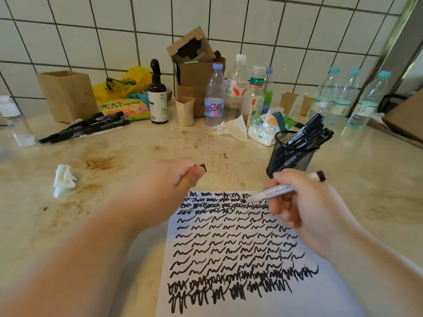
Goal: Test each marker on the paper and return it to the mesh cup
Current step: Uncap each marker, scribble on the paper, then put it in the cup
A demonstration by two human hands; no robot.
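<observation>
1. My right hand point(304, 202) has its fingers curled round a white-barrelled marker with a black end point(278, 191). Its tip points left and down onto the top edge of the white sheet of paper covered in black squiggles point(229, 248); its back end points up and right.
2. My left hand point(169, 186) is closed with thumb and fingers pinching a small black piece point(203, 167), probably the cap, just above the paper's top left corner.
3. The black wire mesh cup holding several black markers point(290, 156) stands just beyond my right hand, slightly left of the marker's back end, well apart from my left hand.
4. Key relation: the marker's long axis already slants toward the cup, so the right hand is the nearer one for the drop; the cap first has to come across from the left.
5. A loose bunch of black markers point(84, 130) lies far left on the beige stained counter point(137, 152), probably not yet tested.
</observation>
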